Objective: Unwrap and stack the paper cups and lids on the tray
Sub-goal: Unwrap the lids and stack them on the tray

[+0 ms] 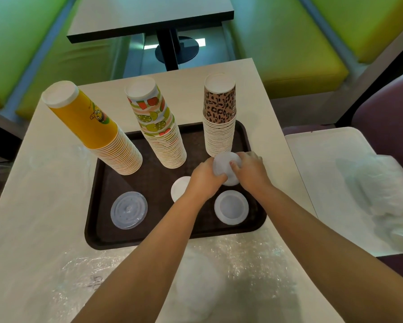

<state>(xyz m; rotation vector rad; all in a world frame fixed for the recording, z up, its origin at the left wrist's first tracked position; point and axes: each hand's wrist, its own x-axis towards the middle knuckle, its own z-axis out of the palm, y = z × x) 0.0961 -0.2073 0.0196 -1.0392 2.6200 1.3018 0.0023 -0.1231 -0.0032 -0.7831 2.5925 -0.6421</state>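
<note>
- Pale table (44, 229) carries a dark tray (149, 238).
- Both hands, left hand (205, 178) and right hand (249, 171), grip a stack of white lids (226, 164) over the tray's right side.
- Behind stand the leopard cups (219, 117), fruit cups (158, 127) and yellow cups (95, 127).
- Clear lid (128, 209) lies front-left.

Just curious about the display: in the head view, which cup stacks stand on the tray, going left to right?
Orange cup stack → fruit-print cup stack → leopard-print cup stack, all upside down along the far side of the brown tray.
</note>
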